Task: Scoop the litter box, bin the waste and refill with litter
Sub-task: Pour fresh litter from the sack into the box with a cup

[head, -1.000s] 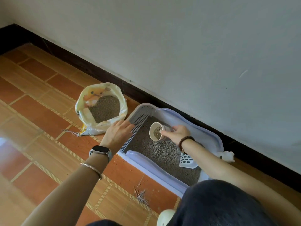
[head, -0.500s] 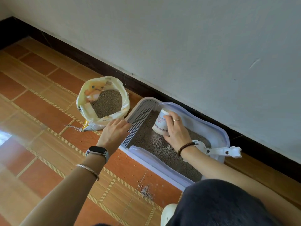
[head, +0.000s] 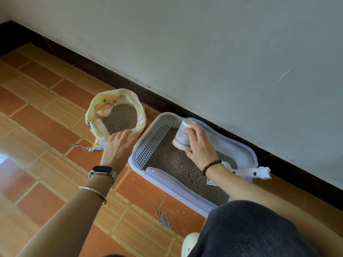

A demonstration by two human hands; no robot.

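- One litter box (head: pixel 178 188): lavender plastic, rounded-rectangle shape, sitting on the floor (head: pixel 46 127) right along the wall. One slotted grid panel (head: pixel 154 138) runs along its left end.
- Grey pebbly litter (head: pixel 176 164) covers the bottom of the box, grainy and fairly level.
- One paper cup (head: pixel 182 135), white with a reddish print, is tipped mouth-down over the litter at the far left of the box. Can't tell if the rim touches the litter.
- Right hand (head: pixel 200 147) is wrapped round the cup, fingers curled over its side. It has one ring (head: pixel 200 134) and one dark bead bracelet (head: pixel 211 166).
- Left hand (head: pixel 118 145) has its fingers out straight and flat over the near edge of the bag, gripping nothing. That arm has one watch (head: pixel 103 170) and one thin metal bangle (head: pixel 92 191).
- One bag (head: pixel 104 106), crinkly yellow-white plastic with the top rolled open, is just left of the box with the same grey litter inside.
- One white plastic scoop (head: pixel 258 173) lies at the right end of the box, its handle poking out over the rim.
- One small pile of spilled litter (head: pixel 164 218) sits on the orange tiles in front of the box, plus a few stray grains.
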